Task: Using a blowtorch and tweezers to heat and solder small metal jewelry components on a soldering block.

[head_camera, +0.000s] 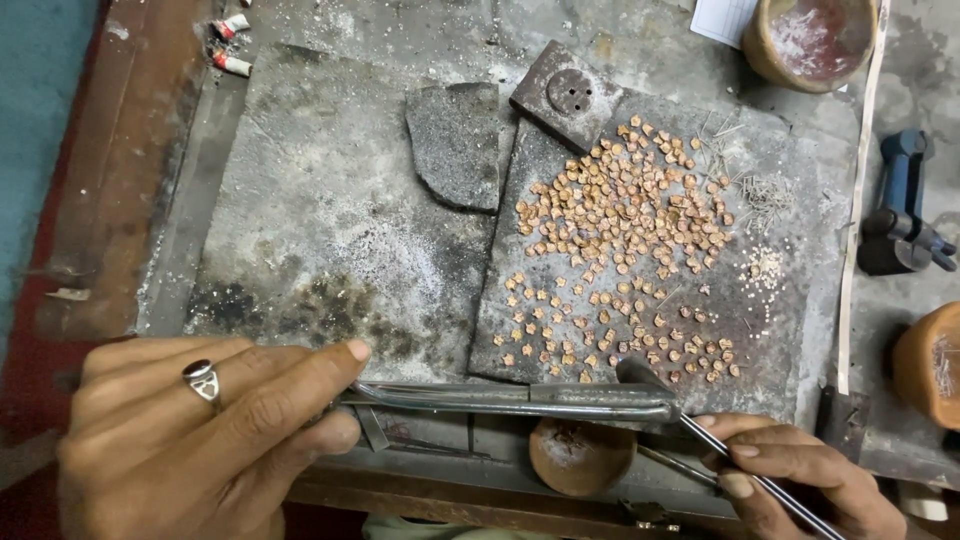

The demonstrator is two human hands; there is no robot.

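Note:
My left hand (190, 430), with a ring on one finger, grips a long metal tweezer-like tool (510, 400) that lies across the near edge of the bench. My right hand (790, 475) at the bottom right pinches a thin metal rod (700, 432) whose dark tip rests near the small copper-coloured pieces (620, 230). Those star-shaped pieces lie spread in a heap and loose rows on a grey slab (520, 300).
A dark square block with holes (566, 95) and a rounded grey slab piece (455, 145) lie behind. Clay bowls sit at the top right (810, 40), right edge (930, 365) and near edge (580, 455). A blue torch (905, 205) lies right. Thin wire bits (765, 195) are scattered.

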